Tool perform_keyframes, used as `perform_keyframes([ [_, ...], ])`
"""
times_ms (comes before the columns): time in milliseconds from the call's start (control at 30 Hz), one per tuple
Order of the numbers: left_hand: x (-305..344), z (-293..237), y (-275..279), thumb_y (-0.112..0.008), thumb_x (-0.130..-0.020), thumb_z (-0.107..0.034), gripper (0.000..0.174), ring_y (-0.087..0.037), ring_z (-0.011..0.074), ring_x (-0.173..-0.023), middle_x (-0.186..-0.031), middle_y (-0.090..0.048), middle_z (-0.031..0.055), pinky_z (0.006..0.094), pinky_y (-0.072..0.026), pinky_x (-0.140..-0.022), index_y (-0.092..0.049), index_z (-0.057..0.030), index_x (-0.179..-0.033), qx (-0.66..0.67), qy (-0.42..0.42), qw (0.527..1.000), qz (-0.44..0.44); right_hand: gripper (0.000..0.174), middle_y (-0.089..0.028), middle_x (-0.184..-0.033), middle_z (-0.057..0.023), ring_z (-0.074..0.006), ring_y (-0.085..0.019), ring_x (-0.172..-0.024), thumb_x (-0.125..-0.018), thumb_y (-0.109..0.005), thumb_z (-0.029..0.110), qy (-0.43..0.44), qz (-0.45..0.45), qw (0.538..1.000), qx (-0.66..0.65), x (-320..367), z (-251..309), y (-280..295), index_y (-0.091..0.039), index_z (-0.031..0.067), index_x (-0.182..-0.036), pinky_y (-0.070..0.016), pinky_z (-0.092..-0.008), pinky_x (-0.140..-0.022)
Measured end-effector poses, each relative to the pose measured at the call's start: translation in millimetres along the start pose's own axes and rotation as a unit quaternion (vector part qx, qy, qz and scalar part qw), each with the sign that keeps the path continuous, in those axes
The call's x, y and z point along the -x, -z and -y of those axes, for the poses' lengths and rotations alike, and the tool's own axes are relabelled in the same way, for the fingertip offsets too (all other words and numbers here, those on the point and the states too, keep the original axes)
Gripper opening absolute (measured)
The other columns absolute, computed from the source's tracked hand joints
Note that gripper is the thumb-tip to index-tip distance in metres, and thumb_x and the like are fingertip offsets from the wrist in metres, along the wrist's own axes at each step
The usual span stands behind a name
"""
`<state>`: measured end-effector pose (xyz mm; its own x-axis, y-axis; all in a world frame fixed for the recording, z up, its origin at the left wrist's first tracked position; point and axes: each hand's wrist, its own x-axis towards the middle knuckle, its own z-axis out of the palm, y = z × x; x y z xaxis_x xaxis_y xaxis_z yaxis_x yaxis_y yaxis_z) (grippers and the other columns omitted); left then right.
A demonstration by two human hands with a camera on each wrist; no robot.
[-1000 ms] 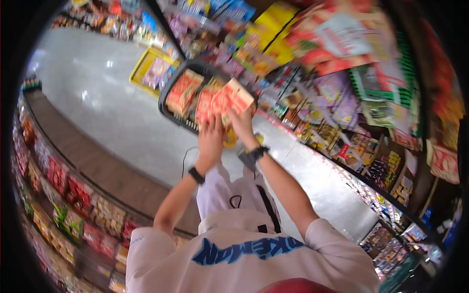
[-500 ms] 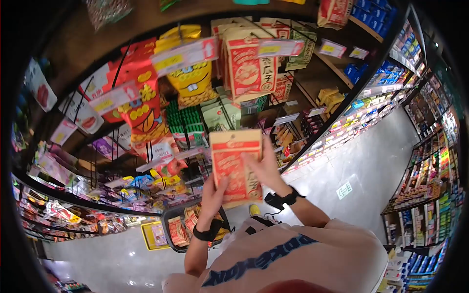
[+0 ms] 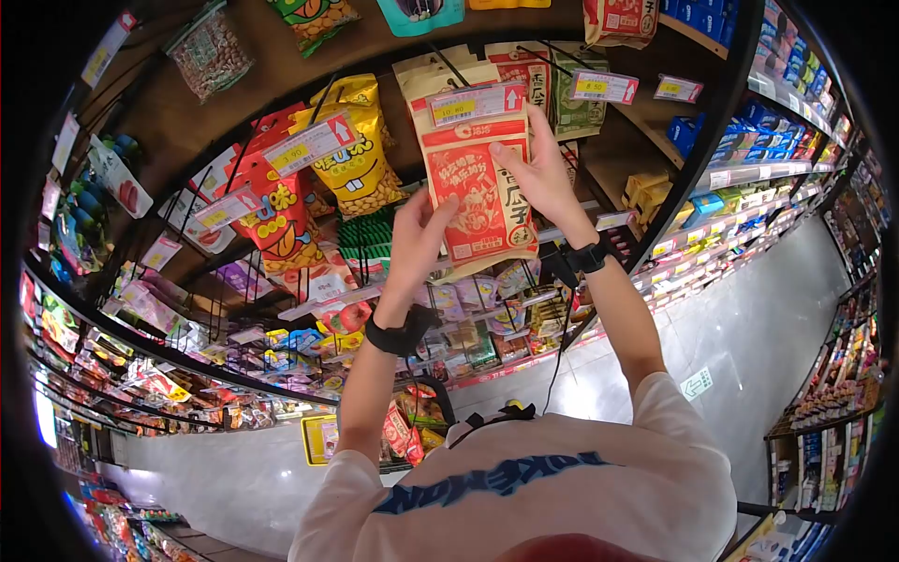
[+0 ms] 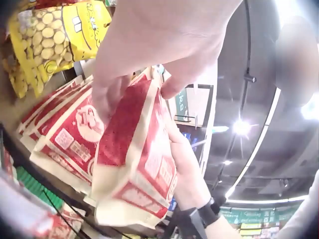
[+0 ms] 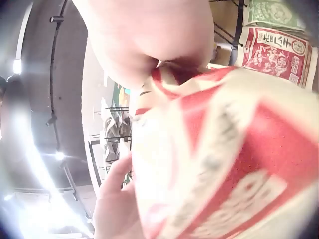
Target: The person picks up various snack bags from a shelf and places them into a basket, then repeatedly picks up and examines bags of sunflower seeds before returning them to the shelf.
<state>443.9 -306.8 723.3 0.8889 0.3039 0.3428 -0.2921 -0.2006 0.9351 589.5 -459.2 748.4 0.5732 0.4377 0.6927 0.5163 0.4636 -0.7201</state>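
A red and tan paper bag of sunflower seeds (image 3: 478, 187) is held upright in front of the hanging stock, its top edge just under a price tag. My left hand (image 3: 419, 239) pinches its left edge, thumb on the front. On the opposite side, my right hand (image 3: 548, 178) grips the upper right edge, thumb across the front and fingers behind. Similar bags (image 4: 70, 134) hang close behind it in the left wrist view. In the right wrist view the held bag (image 5: 224, 159) fills much of the picture, with my left hand (image 5: 117, 211) at its far side.
Metal hooks with price tags (image 3: 314, 143) jut out around the hands. Yellow snack bags (image 3: 356, 155) and red snack bags (image 3: 272, 211) hang to the left. Below, a dark shopping basket (image 3: 442, 398) with packets stands on the floor beside a yellow bin (image 3: 316, 440).
The view has swung up from the basket to the hanging stock. Both hands have lifted the bag from over the basket, up and forward to the hooks with the matching bags.
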Motion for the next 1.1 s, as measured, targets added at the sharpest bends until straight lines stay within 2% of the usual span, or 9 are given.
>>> perform_keyframes([
  [100, -15, -15, -8, -0.058, -0.099, -0.002, 0.058, -0.063, 0.0174, -0.113, -0.129, -0.061, 0.0169, 0.0313, -0.0526, -0.092, -0.026, -0.0022, -0.148, 0.087, -0.203, 0.974, -0.055, 0.049, -0.059, -0.131, -0.0125, -0.0161, -0.057, -0.121, -0.099, -0.064, 0.009, 0.015, 0.011, 1.000, -0.002, -3, 1, -5, -0.039, 0.0017, -0.140, -0.0481, -0.0318, -0.100],
  [133, -26, -17, 3, -0.054, -0.098, 0.008, 0.074, -0.059, 0.0211, -0.117, -0.139, -0.051, 0.0206, 0.0337, -0.0499, -0.098, -0.007, -0.0108, -0.152, 0.033, -0.212, 0.977, -0.016, 0.048, -0.059, -0.131, -0.0125, -0.0160, -0.057, -0.121, -0.099, -0.064, 0.009, 0.026, 0.002, 1.000, -0.003, -8, -4, -5, -0.039, 0.0015, -0.139, -0.0480, -0.0318, -0.100],
  [233, -45, -17, 2, -0.052, -0.099, 0.006, 0.068, -0.055, 0.0210, -0.124, -0.144, -0.045, 0.0208, 0.0329, -0.0483, -0.100, -0.010, -0.0106, -0.150, 0.046, -0.275, 0.960, -0.019, 0.046, -0.060, -0.129, -0.0122, -0.0164, -0.058, -0.120, -0.099, -0.063, 0.007, 0.047, -0.027, 0.998, -0.026, -17, -7, -4, -0.041, 0.0006, -0.139, -0.0473, -0.0320, -0.101],
  [267, -47, -15, 2, -0.052, -0.099, 0.006, 0.059, -0.052, 0.0196, -0.128, -0.146, -0.041, 0.0164, 0.0313, -0.0460, -0.102, -0.023, -0.0070, -0.149, 0.051, -0.283, 0.958, -0.006, 0.049, -0.060, -0.129, -0.0125, -0.0159, -0.060, -0.117, -0.100, -0.062, 0.009, 0.050, -0.024, 0.998, -0.009, -18, -9, -2, -0.038, 0.0014, -0.142, -0.0490, -0.0316, -0.098],
  [400, -55, -24, 2, -0.054, -0.093, 0.006, 0.037, -0.055, 0.0088, -0.096, -0.128, -0.049, 0.0054, 0.0215, -0.0447, -0.075, -0.058, -0.0063, -0.127, -0.027, -0.267, 0.963, -0.019, 0.058, -0.058, -0.133, -0.0139, -0.0176, -0.060, -0.118, -0.101, -0.061, 0.009, 0.044, -0.041, 0.998, -0.001, -25, -13, -2, -0.030, 0.0047, -0.150, -0.0503, -0.0320, -0.098],
  [533, -51, -20, 0, -0.050, -0.097, 0.009, 0.037, -0.053, 0.0157, -0.125, -0.134, -0.046, 0.0074, 0.0272, -0.0433, -0.102, -0.049, -0.0021, -0.133, -0.077, -0.249, 0.965, -0.027, 0.066, -0.040, -0.150, -0.0128, -0.0239, -0.055, -0.128, -0.097, -0.063, 0.005, 0.073, -0.038, 0.996, 0.017, -31, -14, -2, -0.027, 0.0068, -0.152, -0.0466, -0.0353, -0.106],
  [633, -56, -16, -7, -0.051, -0.096, 0.007, 0.032, -0.055, 0.0076, -0.097, -0.124, -0.053, 0.0079, 0.0236, -0.0454, -0.077, -0.047, -0.0052, -0.126, 0.019, -0.257, 0.966, -0.028, 0.065, -0.043, -0.148, -0.0128, -0.0239, -0.055, -0.128, -0.097, -0.063, 0.003, 0.054, -0.041, 0.998, -0.004, -28, -12, -3, -0.029, 0.0071, -0.152, -0.0479, -0.0348, -0.105],
  [967, -77, 0, -2, -0.050, -0.100, 0.004, 0.049, -0.057, 0.0093, -0.110, -0.131, -0.057, 0.0111, 0.0230, -0.0475, -0.087, -0.040, -0.0044, -0.146, 0.044, -0.165, 0.985, -0.027, 0.063, -0.051, -0.141, -0.0146, -0.0209, -0.058, -0.124, -0.091, -0.061, -0.007, 0.043, -0.042, 0.998, 0.021, -39, -28, 2, -0.036, 0.0064, -0.148, -0.0495, -0.0320, -0.099],
  [1100, -111, 22, 2, -0.052, -0.099, 0.004, 0.047, -0.058, 0.0160, -0.117, -0.133, -0.057, 0.0131, 0.0288, -0.0477, -0.096, -0.042, -0.0021, -0.144, -0.014, -0.238, 0.968, -0.082, 0.065, -0.056, -0.135, -0.0136, -0.0226, -0.058, -0.122, -0.090, -0.063, -0.006, 0.070, -0.074, 0.986, 0.131, -60, -51, 0, -0.036, 0.0058, -0.148, -0.0458, -0.0336, -0.104],
])
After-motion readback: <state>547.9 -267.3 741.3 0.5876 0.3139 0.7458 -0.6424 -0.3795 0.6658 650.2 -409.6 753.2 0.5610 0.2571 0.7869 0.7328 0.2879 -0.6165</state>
